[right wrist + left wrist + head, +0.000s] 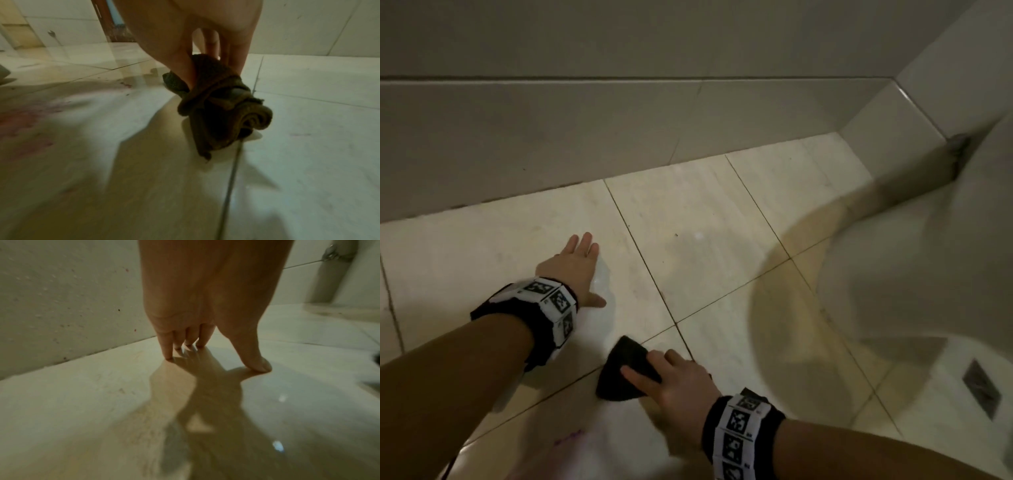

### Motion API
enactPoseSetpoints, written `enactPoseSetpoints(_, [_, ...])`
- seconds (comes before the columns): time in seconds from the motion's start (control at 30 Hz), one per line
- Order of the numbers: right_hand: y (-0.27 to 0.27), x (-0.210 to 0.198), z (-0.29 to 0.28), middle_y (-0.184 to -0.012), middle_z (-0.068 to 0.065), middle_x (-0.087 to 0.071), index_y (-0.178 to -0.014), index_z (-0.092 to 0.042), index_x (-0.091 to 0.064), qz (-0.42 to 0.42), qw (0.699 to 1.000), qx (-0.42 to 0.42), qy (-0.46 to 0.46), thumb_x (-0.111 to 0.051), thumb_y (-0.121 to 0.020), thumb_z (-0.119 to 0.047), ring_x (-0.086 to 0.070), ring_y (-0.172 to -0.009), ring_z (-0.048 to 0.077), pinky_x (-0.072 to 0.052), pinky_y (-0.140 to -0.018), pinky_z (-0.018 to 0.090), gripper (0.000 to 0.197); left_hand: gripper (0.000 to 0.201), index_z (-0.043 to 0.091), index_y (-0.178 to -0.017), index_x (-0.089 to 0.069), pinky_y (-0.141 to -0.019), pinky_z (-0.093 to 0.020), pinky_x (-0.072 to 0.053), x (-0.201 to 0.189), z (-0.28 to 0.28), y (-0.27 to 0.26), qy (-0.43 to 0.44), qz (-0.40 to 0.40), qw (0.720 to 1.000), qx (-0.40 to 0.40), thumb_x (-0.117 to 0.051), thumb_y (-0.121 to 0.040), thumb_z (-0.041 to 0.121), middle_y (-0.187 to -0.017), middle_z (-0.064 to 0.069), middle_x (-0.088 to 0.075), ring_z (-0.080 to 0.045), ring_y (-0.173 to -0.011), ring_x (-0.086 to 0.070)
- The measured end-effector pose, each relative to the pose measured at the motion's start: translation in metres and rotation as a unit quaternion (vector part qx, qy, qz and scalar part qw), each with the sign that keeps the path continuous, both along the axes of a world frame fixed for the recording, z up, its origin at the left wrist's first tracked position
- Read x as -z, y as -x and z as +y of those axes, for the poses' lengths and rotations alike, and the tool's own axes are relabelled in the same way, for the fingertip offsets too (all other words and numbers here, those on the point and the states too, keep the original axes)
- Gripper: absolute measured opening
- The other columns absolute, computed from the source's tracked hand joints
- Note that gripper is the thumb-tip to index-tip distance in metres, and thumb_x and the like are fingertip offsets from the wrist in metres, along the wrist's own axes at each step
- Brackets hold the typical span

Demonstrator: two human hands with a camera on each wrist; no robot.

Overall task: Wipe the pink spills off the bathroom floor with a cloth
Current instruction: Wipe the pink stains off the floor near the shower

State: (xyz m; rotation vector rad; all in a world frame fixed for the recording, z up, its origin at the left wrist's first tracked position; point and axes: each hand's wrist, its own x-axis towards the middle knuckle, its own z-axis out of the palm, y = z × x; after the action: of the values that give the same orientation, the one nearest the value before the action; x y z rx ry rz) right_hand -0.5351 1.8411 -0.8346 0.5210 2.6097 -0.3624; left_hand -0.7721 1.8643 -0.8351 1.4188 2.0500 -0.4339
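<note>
We've got the cloth (pixel 627 370), dark brownish and bunched into thick folds, pinched in our right hand (pixel 678 380) and touching the floor (pixel 722 212) on a grout line. Left hand (pixel 575 267) is flat, fingers straight, fingertips (pixel 168 356) on tile. Faint pink spills (pixel 30 116) nearby.

Dim, yellowish light; my left hand (pixel 197 301) throws a forked shadow on the glossy floor (pixel 82 402) (small glare spots), and the edges smear with blur.
</note>
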Motion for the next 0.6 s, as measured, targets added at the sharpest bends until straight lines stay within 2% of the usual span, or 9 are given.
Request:
enactPoseSetpoints(0.07, [0.0,-0.006,-0.014,-0.096,0.005,-0.061,-0.123,-0.027,-0.058,0.011,1.0,-0.004,0.01,-0.088,-0.047,-0.036,-0.06,-0.071,0.019,-0.05,-0.046,0.025,0.081,0.101,0.005,-0.15,0.005,-0.116,-0.035,-0.019,0.0,0.001,-0.001,0.004,0.003,1.0,0.004,-0.059,-0.086,0.051,-0.157,-0.009,0.015,-0.024,-0.146,0.005])
enactPoseSetpoints(0.13, [0.001,-0.012,-0.017,-0.112,0.02,-0.056,-0.134,-0.018,-0.051,0.009,0.998,-0.004,0.056,-0.078,-0.07,-0.017,-0.058,-0.085,0.035,-0.054,-0.058,0.04,0.069,0.096,0.003,-0.149,-0.007,-0.112,-0.036,-0.027,-0.001,0.005,-0.003,0.003,0.011,1.0,0.01,-0.064,-0.085,0.047,-0.157,-0.013,0.001,-0.026,-0.146,-0.007])
enactPoseSetpoints(0.2, [0.005,-0.022,-0.012,-0.124,0.026,-0.047,-0.142,-0.018,-0.041,-0.02,0.998,0.005,0.053,-0.065,-0.083,-0.006,-0.052,-0.098,0.04,-0.051,-0.069,0.048,0.065,0.071,0.004,-0.14,-0.032,-0.1,-0.035,-0.04,-0.006,0.008,-0.009,-0.03,0.018,0.999,0.031,-0.063,-0.087,0.04,-0.144,-0.013,-0.027,-0.026,-0.134,-0.031])
enactPoseSetpoints(0.27, [0.011,-0.035,-0.004,-0.129,0.022,-0.042,-0.147,-0.023,-0.03,-0.042,0.998,0.039,0.026,-0.057,-0.091,-0.01,-0.046,-0.108,0.037,-0.045,-0.078,0.046,0.063,0.054,0.008,-0.13,-0.042,-0.091,-0.034,-0.044,-0.013,0.008,-0.017,-0.056,0.007,0.996,0.069,-0.061,-0.088,0.035,-0.129,-0.011,-0.038,-0.024,-0.12,-0.042])
enactPoseSetpoints(0.33, [0.013,-0.043,0.01,-0.127,0.016,-0.04,-0.148,-0.029,-0.023,-0.015,0.992,0.124,-0.008,-0.052,-0.094,-0.017,-0.043,-0.111,0.032,-0.041,-0.084,0.041,0.062,0.071,0.011,-0.136,-0.036,-0.095,-0.037,-0.041,-0.012,0.005,-0.028,-0.068,-0.01,0.991,0.117,-0.07,-0.08,0.038,-0.137,-0.011,-0.032,-0.026,-0.126,-0.037])
enactPoseSetpoints(0.4, [0.01,-0.05,0.033,-0.127,0.012,-0.038,-0.148,-0.033,-0.021,0.012,0.975,0.216,-0.044,-0.053,-0.092,-0.015,-0.045,-0.111,0.029,-0.042,-0.087,0.037,0.066,0.101,0.013,-0.145,-0.022,-0.105,-0.041,-0.032,-0.007,-0.001,-0.04,-0.067,-0.032,0.986,0.15,-0.079,-0.068,0.044,-0.151,-0.011,-0.015,-0.027,-0.139,-0.021])
enactPoseSetpoints(0.43, [0.006,-0.051,0.048,-0.128,0.01,-0.037,-0.148,-0.034,-0.02,0.02,0.964,0.257,-0.066,-0.054,-0.091,-0.014,-0.045,-0.11,0.029,-0.042,-0.089,0.036,0.07,0.108,0.014,-0.148,-0.015,-0.11,-0.042,-0.025,-0.004,-0.003,-0.047,-0.069,-0.042,0.984,0.159,-0.079,-0.067,0.046,-0.156,-0.011,-0.005,-0.026,-0.143,-0.011])
enactPoseSetpoints(0.5, [-0.001,-0.049,0.08,-0.128,0.009,-0.036,-0.148,-0.036,-0.017,0.005,0.942,0.317,-0.109,-0.054,-0.09,-0.012,-0.046,-0.109,0.028,-0.043,-0.091,0.035,0.073,0.111,0.016,-0.152,-0.005,-0.116,-0.042,-0.013,0.0,-0.009,-0.058,-0.078,-0.058,0.982,0.162,-0.076,-0.072,0.046,-0.158,-0.007,0.008,-0.024,-0.146,0.002])
enactPoseSetpoints(0.6, [-0.013,-0.038,0.102,-0.132,0.01,-0.034,-0.148,-0.037,-0.015,-0.07,0.931,0.344,-0.104,-0.056,-0.089,-0.012,-0.046,-0.113,0.028,-0.043,-0.093,0.036,0.075,0.111,0.017,-0.152,0.001,-0.118,-0.04,-0.008,0.003,-0.018,-0.077,-0.07,-0.067,0.982,0.16,-0.073,-0.076,0.046,-0.158,-0.005,0.015,-0.021,-0.146,0.008])
